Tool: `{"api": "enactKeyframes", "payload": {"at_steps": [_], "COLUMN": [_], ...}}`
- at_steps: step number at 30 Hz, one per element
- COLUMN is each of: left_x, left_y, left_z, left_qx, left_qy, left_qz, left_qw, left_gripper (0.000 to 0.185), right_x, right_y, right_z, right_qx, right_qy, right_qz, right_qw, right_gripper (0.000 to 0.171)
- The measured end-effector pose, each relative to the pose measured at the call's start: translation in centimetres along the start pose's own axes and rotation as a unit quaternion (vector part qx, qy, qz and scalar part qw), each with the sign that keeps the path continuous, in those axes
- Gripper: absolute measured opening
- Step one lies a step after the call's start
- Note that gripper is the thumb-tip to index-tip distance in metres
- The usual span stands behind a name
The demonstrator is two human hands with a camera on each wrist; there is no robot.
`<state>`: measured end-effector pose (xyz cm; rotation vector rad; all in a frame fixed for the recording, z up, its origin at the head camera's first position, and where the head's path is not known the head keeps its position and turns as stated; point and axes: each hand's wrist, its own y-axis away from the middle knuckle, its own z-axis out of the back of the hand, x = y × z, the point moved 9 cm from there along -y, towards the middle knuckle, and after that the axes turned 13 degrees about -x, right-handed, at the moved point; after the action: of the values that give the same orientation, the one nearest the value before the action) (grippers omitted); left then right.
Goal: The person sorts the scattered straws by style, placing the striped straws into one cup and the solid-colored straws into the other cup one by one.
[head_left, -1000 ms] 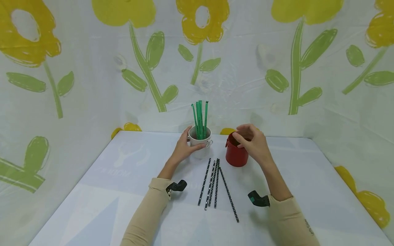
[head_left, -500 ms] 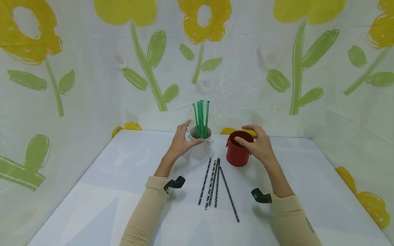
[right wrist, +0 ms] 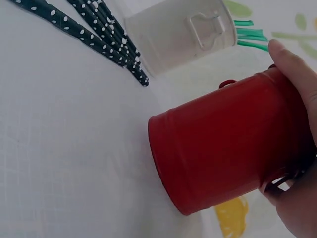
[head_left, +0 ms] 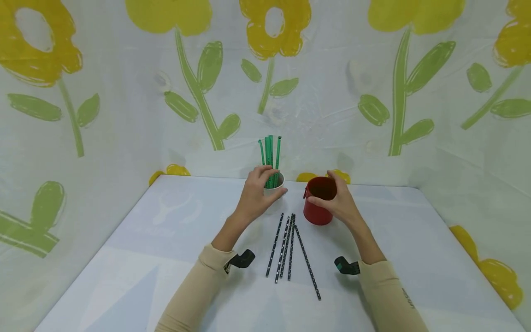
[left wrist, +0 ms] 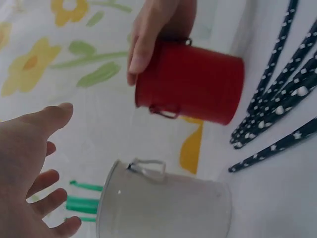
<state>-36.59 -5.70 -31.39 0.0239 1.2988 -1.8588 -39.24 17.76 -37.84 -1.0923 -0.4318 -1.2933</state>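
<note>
In the head view my left hand (head_left: 258, 193) is at the mouth of a small white metal bucket, in front of the green straws (head_left: 268, 150) standing in it. The left wrist view shows its fingers spread and apart from the white bucket (left wrist: 163, 208). My right hand (head_left: 343, 203) holds a red metal bucket (head_left: 318, 213) by its rim, thumb on the near side and fingers on the far side. The red bucket (right wrist: 223, 144) has small side handles and stands upright; in the head view no straws show inside. Dark straws with white dots (head_left: 307, 263) lie between the arms.
Everything rests on a white table (head_left: 145, 258) with faint printing. Behind it hangs a white curtain (head_left: 319, 101) with yellow flowers and green leaves. A black wrist camera (head_left: 244, 259) juts from the left sleeve, and another camera (head_left: 346, 266) from the right one.
My left hand let go of the white bucket's side, opened wide, then moved right over its mouth. My right hand went from above the red bucket to its rim. The dotted straws stayed put.
</note>
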Motion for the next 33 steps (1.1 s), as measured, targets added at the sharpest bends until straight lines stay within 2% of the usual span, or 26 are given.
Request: {"api": "enactKeyframes", "payload": {"at_steps": [4, 9, 13, 20, 24, 33], "left_x": [-1.0, -0.9, -0.3, 1.9, 2.9, 3.4], "left_y": [1.4, 3.5, 4.9, 7.5, 8.6, 9.7], "left_z": [-0.7, -1.8, -2.6, -4.1, -4.5, -5.2], "left_qx": [0.049, 0.125, 0.185, 0.278, 0.301, 0.308], "left_qy": [-0.007, -0.042, -0.063, -0.083, -0.087, -0.098], "left_qz": [-0.003, 0.003, 0.014, 0.067, 0.095, 0.134], "left_qw": [0.9988, 0.9912, 0.9805, 0.9546, 0.9450, 0.9369], "left_gripper": [0.046, 0.043, 0.041, 0.047, 0.047, 0.047], "right_x": [-0.5, -1.1, -1.4, -1.5, -1.7, -1.9], "right_y": [-0.1, -0.2, -0.2, -0.2, -0.2, 0.1], "right_z": [-0.1, -0.3, -0.4, -0.3, -0.2, -0.3], "right_qx": [0.005, 0.008, 0.007, 0.002, 0.002, 0.005], "right_qy": [0.013, 0.015, 0.016, 0.009, 0.009, -0.007], "right_qz": [-0.010, -0.025, -0.030, -0.029, -0.034, -0.041], "right_qw": [1.000, 1.000, 0.999, 1.000, 0.999, 0.999], "right_gripper": [0.111, 0.116, 0.117, 0.112, 0.109, 0.104]}}
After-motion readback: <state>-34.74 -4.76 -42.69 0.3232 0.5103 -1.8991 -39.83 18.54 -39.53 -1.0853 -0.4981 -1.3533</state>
